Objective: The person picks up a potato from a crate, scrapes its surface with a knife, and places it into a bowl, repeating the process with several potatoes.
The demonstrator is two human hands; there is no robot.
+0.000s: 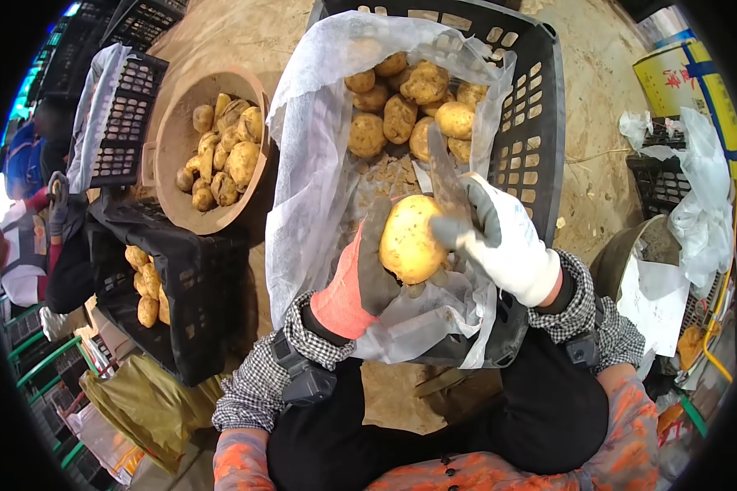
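Note:
A large yellow potato (412, 240) is held over the near half of a black plastic crate (540, 123) lined with white film. My left hand (360, 274), in a red and grey glove, grips the potato from its left side. My right hand (499, 237), in a white and grey glove, is closed around a knife (444, 172) whose blade points up and away; its thumb reaches the potato's right side. Beyond the hands, several brown potatoes (400, 119) lie in the crate's far half, with scraps of soil or peel nearer.
A round tub (168, 176) of potatoes stands left of the crate. Below it is a black-lined crate (192, 270) with several potatoes. Another person's gloved hand (57, 200) shows at far left. At right are a metal basin (610, 258) and plastic film (704, 213).

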